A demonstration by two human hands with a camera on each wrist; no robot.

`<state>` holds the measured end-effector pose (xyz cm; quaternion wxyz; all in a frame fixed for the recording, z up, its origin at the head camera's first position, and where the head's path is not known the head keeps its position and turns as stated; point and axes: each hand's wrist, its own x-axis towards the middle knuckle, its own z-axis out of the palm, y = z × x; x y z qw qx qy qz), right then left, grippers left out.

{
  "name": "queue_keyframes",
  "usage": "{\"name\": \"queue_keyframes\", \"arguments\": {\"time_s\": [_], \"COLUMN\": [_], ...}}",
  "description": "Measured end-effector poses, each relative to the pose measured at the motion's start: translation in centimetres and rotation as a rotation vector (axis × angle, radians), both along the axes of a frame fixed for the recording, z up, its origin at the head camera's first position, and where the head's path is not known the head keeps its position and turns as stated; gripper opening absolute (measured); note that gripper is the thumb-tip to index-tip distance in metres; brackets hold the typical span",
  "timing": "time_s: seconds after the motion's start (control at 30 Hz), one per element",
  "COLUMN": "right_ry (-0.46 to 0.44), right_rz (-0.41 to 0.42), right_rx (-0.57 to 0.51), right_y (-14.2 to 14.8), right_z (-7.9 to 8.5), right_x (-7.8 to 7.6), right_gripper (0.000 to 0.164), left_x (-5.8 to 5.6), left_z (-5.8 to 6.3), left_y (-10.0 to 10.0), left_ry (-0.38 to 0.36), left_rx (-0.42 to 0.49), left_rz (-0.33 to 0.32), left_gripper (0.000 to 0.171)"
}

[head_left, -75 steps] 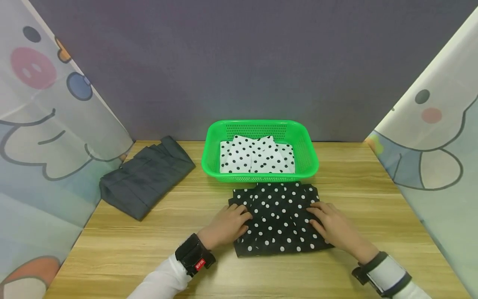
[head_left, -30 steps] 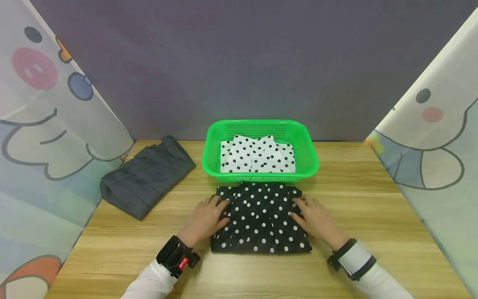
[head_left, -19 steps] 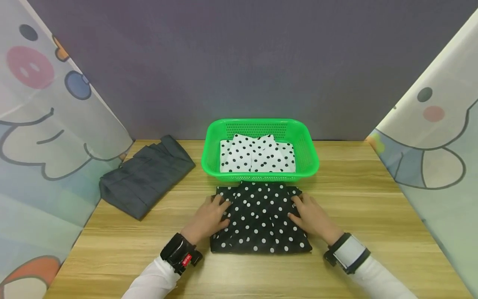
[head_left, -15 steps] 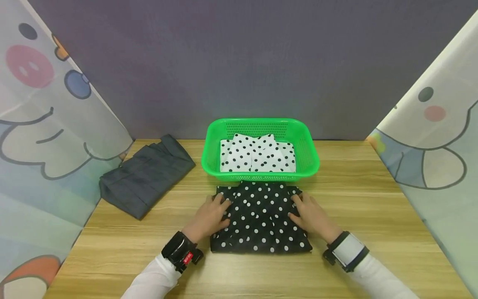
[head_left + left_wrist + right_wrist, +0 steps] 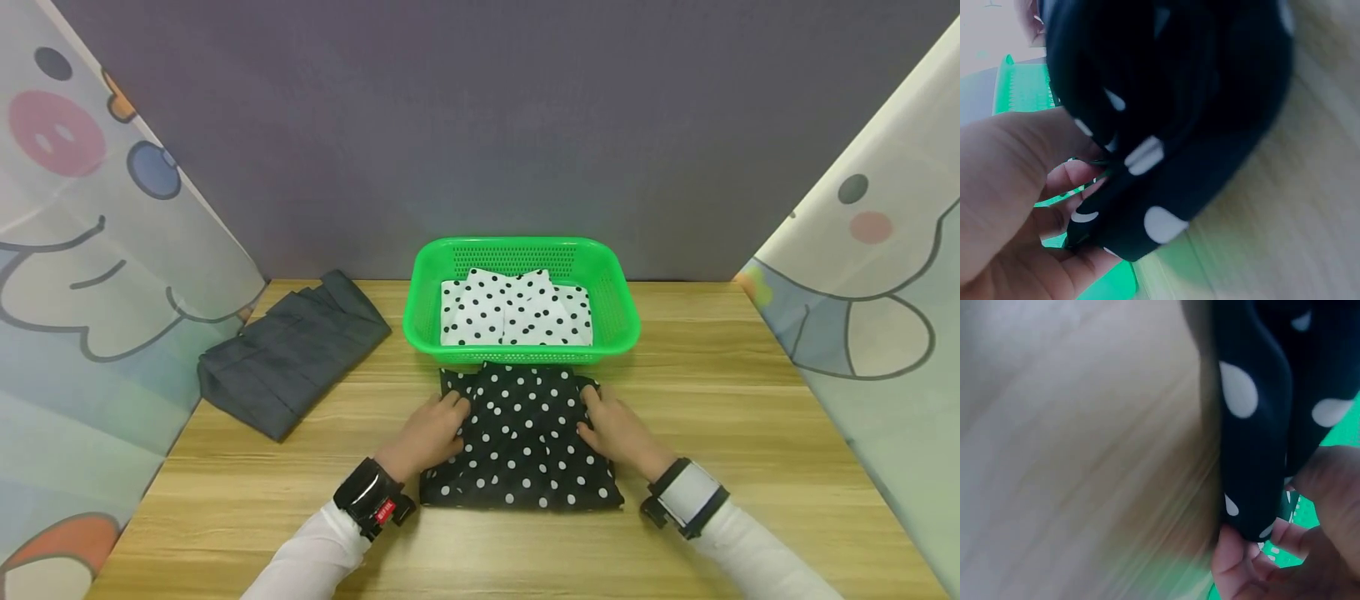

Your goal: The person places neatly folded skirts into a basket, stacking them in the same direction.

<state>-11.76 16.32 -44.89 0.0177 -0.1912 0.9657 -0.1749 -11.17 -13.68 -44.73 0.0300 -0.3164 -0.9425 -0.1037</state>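
Observation:
In the head view, a folded black garment with white polka dots [image 5: 525,450] lies on the table just in front of a green basket [image 5: 633,325]. My left hand [image 5: 427,435] pinches its left side, thumb on top and fingers under the edge, as the left wrist view shows with the dotted cloth [image 5: 1166,222] bulging up. At the opposite side my right hand [image 5: 621,429] grips the cloth in the same way; in the right wrist view the fabric [image 5: 1254,456] runs down between thumb and fingers. A folded white garment with black dots [image 5: 517,312] sits inside the basket.
A folded dark grey garment [image 5: 296,354] lies slanted on the left of the wooden table [image 5: 750,467]. Behind the basket rises a dark grey panel [image 5: 480,125]. Printed cartoon sheets [image 5: 885,333] stand along both sides.
The black dotted garment was slid left earlier, squaring up before the basket. Since then both hands have moved slightly inward, the fingers now gripping its sides, and its upper left edge has been drawn in.

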Motion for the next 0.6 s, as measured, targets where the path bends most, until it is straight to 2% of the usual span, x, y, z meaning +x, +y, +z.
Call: {"name": "queue_keyframes", "arguments": {"time_s": [0.23,0.4,0.6], "right_ry": [0.029,0.067,0.063], "right_rz": [0.019,0.022,0.008], "right_rx": [0.007,-0.022,-0.073], "right_y": [-0.63,-0.75,-0.76], "right_z": [-0.44,-0.54,-0.18], "right_x": [0.06,0.28,0.92], "right_gripper": [0.027,0.024,0.02], "left_x": [0.01,0.19,0.67], "left_z": [0.04,0.3,0.68], "left_y": [0.44,0.61,0.39], "left_ry": [0.016,-0.007,-0.022], "left_rx": [-0.003,0.022,0.044], "left_rz": [-0.03,-0.016,0.012], "left_gripper": [0.029,0.025,0.022]}}
